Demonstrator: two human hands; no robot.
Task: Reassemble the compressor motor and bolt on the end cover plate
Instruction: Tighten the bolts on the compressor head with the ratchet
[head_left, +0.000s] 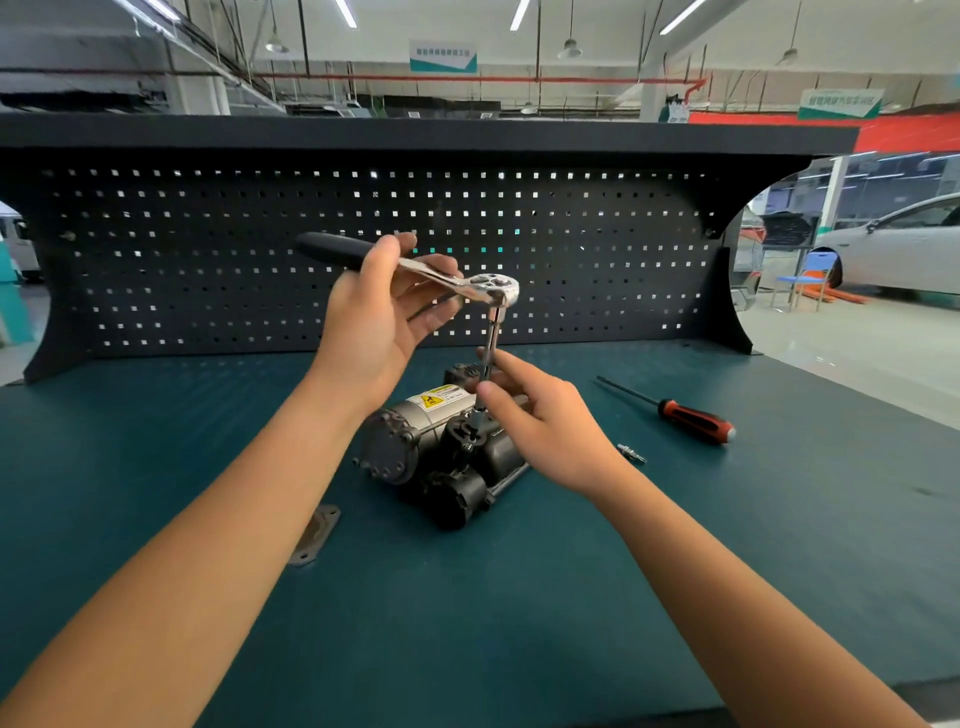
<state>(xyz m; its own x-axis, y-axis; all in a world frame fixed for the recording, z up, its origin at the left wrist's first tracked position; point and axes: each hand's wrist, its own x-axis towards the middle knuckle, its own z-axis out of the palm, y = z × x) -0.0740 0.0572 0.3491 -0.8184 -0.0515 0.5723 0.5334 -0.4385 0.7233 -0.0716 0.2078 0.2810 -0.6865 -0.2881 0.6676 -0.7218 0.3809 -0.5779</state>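
While the compressor motor (395, 447) lies mid-bench on the teal mat (519, 623), left hand (374, 317) grips the ratchet wrench (457, 283) handle; right hand (545, 421) pinches its near-upright extension bar (492, 348), lower end on the motor. Loose end cover plate (314, 535) lies flat, front-left, apart.

You get bright, even light from ceiling tubes (345, 13) at top of frame; glare on ratchet head (498, 286); edges bowed, background soft.
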